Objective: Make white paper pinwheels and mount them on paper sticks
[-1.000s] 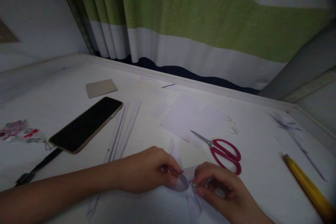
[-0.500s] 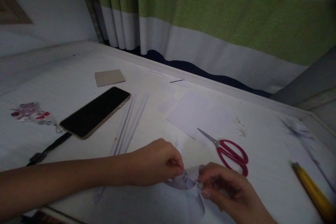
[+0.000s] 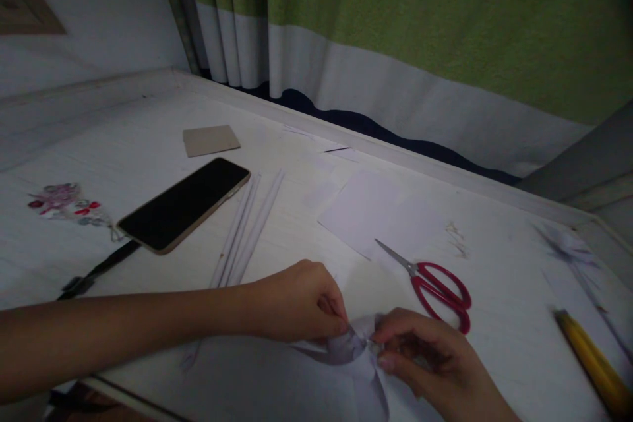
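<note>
Between my hands is a curled white paper piece [image 3: 346,348], with loops and a narrow gathered middle. My left hand [image 3: 309,303] pinches its left part between thumb and fingertips. At the gathered middle, my right hand [image 3: 425,356] grips the paper with thumb and forefinger; the fingertips partly cover it. Just beyond the right hand lie scissors [image 3: 442,287] with red handles, blades pointing left and away. A flat white paper sheet [image 3: 378,211] rests behind them. Several thin white rolled paper sticks [image 3: 257,227] lie beyond my left forearm, which covers part of them.
Left of the sticks lies a black-screened phone [image 3: 185,204] with a beaded charm [image 3: 64,201] and dark strap [image 3: 103,268]. A cardboard piece [image 3: 211,140] is farther back. A yellow-handled tool [image 3: 591,359] lies at right. Green-and-white curtains [image 3: 395,20] hang behind the table's raised edge.
The left part of the paper piece has shifted and shows a fuller curl beside my left fingertips. Both hands keep their pinch. The view has moved slightly.
</note>
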